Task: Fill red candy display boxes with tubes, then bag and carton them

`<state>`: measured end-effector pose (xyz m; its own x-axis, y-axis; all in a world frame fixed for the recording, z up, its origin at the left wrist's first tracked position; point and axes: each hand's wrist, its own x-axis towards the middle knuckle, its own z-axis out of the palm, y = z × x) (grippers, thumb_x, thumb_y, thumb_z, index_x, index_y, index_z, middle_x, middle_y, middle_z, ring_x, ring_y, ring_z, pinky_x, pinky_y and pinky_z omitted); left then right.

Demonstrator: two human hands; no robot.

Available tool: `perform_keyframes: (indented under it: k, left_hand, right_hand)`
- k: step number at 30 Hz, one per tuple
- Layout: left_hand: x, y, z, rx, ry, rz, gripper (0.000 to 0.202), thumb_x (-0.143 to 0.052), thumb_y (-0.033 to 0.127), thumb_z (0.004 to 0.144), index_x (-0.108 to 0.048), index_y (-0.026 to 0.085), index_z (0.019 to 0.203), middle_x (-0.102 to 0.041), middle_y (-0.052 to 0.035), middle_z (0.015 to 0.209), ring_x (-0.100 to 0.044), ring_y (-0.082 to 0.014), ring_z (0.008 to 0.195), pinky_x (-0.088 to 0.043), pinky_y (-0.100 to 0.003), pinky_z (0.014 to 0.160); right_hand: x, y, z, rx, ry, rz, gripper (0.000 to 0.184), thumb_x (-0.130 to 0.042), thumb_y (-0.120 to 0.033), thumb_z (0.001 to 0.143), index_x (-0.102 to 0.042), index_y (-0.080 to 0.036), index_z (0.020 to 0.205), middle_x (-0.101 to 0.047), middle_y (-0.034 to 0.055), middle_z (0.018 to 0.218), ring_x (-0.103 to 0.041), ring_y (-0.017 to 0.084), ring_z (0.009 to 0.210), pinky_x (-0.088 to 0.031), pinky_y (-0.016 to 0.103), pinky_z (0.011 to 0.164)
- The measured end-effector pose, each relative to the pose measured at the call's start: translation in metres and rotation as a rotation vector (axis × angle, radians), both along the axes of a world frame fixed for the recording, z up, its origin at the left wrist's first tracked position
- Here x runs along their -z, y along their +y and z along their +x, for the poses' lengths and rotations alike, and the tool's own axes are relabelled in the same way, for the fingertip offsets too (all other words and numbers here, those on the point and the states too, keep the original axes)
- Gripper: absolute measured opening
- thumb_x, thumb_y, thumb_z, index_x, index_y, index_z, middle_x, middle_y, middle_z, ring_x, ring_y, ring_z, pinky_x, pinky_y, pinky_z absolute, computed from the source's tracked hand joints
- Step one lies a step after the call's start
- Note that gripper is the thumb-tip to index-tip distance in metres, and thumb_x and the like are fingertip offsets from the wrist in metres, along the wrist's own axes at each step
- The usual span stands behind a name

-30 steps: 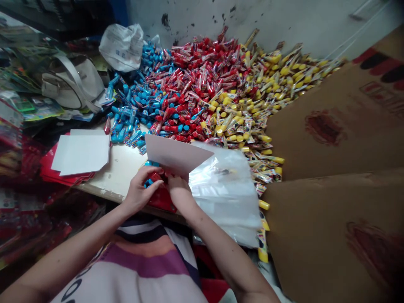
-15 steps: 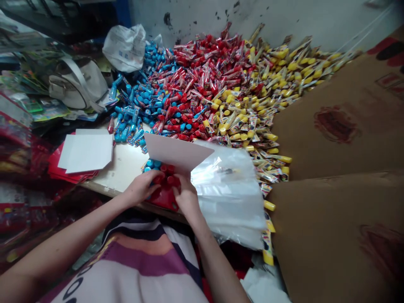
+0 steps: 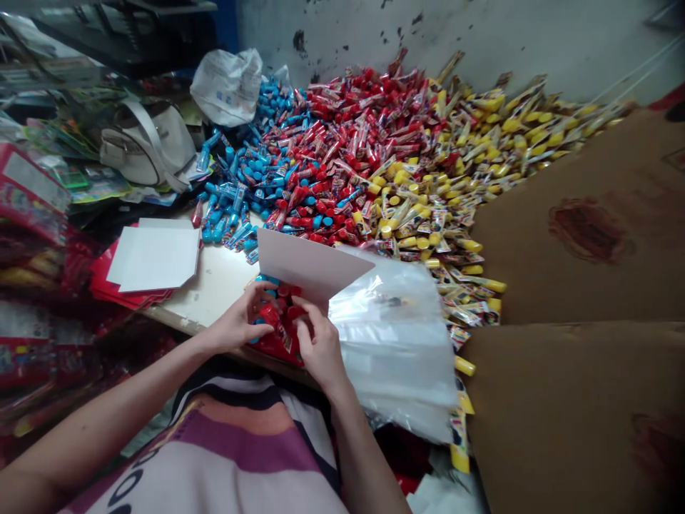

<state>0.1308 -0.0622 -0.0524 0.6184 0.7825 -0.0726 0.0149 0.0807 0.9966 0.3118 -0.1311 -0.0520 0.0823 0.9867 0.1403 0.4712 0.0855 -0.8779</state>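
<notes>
My left hand (image 3: 235, 321) rests its fingertips on a group of blue- and red-capped tubes (image 3: 281, 314), which lie on a red card (image 3: 275, 350). My right hand (image 3: 321, 343) curls over the red-capped tubes from the other side, with its fingers on a red-wrapped tube (image 3: 270, 315). A white card sheet (image 3: 313, 268) stands tilted just behind both hands and hides the far part of the group. Beyond it spreads a large heap of wrapped tubes, blue (image 3: 240, 178), red (image 3: 353, 143) and yellow (image 3: 481, 135).
A stack of clear plastic bags (image 3: 393, 335) lies right of my hands. White cards on red sheets (image 3: 155, 255) sit on the white tabletop (image 3: 214, 285) to the left. A white handbag (image 3: 147, 146) and plastic bag (image 3: 227, 87) lie beyond. Cardboard flaps (image 3: 578, 235) fill the right.
My hands have drawn closer around the tubes, and a red-wrapped tube now shows on top of the group. The whole scene has shifted slightly right in view.
</notes>
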Motion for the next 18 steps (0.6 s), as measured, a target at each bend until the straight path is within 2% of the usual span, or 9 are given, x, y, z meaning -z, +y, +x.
perform_keyframes:
  k: [2,5,8,11,12,14,16,18]
  left_hand:
    - [-0.007,0.002,-0.001,0.03,-0.089,-0.167,0.068,-0.073,0.018,0.071,-0.036,0.024,0.127,-0.056,-0.0055,0.106,-0.062,-0.0188,0.096,-0.052,-0.033,0.084]
    - [-0.011,0.005,0.001,0.115,-0.139,-0.32,0.08,-0.076,0.017,0.067,-0.033,0.029,0.134,-0.054,-0.0076,0.117,-0.063,-0.0188,0.095,-0.053,-0.031,0.079]
    - [-0.012,0.005,0.009,0.194,-0.14,-0.339,0.082,-0.076,0.016,0.067,-0.033,0.032,0.135,-0.05,-0.0091,0.127,-0.062,-0.0199,0.1,-0.053,-0.031,0.081]
    - [-0.012,0.003,0.014,0.21,-0.106,-0.32,0.079,-0.076,0.019,0.068,-0.034,0.03,0.134,-0.051,-0.0094,0.125,-0.061,-0.0206,0.102,-0.052,-0.034,0.084]
    - [-0.011,0.002,0.014,0.19,-0.084,-0.302,0.077,-0.076,0.02,0.069,-0.035,0.029,0.133,-0.051,-0.0094,0.123,-0.062,-0.0203,0.101,-0.053,-0.035,0.085]
    - [-0.007,0.003,0.01,0.084,-0.02,-0.198,0.07,-0.072,0.023,0.074,-0.035,0.027,0.133,-0.051,-0.01,0.121,-0.062,-0.0196,0.099,-0.053,-0.036,0.084]
    - [-0.001,0.005,0.002,-0.054,0.107,0.029,0.058,-0.065,0.025,0.08,-0.04,0.023,0.132,-0.052,-0.0114,0.122,-0.06,-0.0212,0.103,-0.051,-0.04,0.09]
    - [0.008,0.006,-0.009,-0.097,0.264,0.298,0.044,-0.059,0.026,0.085,-0.049,0.021,0.127,-0.053,-0.0132,0.125,-0.054,-0.025,0.115,-0.044,-0.047,0.1]
  right_hand:
    - [-0.007,0.001,0.002,-0.034,0.057,-0.026,0.038,-0.043,-0.018,0.091,-0.057,-0.025,0.125,-0.064,0.0042,0.121,-0.062,0.016,0.107,-0.048,0.032,0.096]
    - [-0.021,0.005,0.004,-0.208,0.096,-0.087,0.04,-0.048,-0.023,0.091,-0.053,-0.028,0.131,-0.06,0.0038,0.128,-0.061,0.016,0.107,-0.049,0.032,0.094]
    - [-0.032,0.01,0.006,-0.379,0.018,-0.101,0.042,-0.05,-0.019,0.089,-0.053,-0.028,0.131,-0.055,0.0036,0.134,-0.054,0.017,0.12,-0.043,0.035,0.103]
    - [-0.031,0.009,0.009,-0.413,-0.03,-0.126,0.035,-0.052,-0.015,0.087,-0.059,-0.025,0.119,-0.063,0.0034,0.12,-0.058,0.017,0.112,-0.045,0.034,0.099]
    - [-0.028,0.007,0.011,-0.371,-0.021,-0.139,0.031,-0.054,-0.017,0.086,-0.061,-0.024,0.115,-0.066,0.0028,0.114,-0.061,0.017,0.106,-0.047,0.032,0.094]
    - [-0.018,0.001,0.015,-0.176,0.0,-0.146,0.026,-0.06,-0.022,0.083,-0.062,-0.023,0.109,-0.067,0.0025,0.104,-0.063,0.017,0.094,-0.05,0.03,0.085]
    - [-0.003,-0.006,0.017,0.091,-0.022,-0.107,0.027,-0.064,-0.029,0.082,-0.062,-0.021,0.107,-0.066,0.0041,0.1,-0.064,0.018,0.089,-0.051,0.031,0.082]
    - [0.012,-0.013,0.014,0.296,-0.084,-0.036,0.027,-0.065,-0.033,0.083,-0.063,-0.02,0.106,-0.066,0.0062,0.099,-0.063,0.019,0.088,-0.051,0.033,0.083]
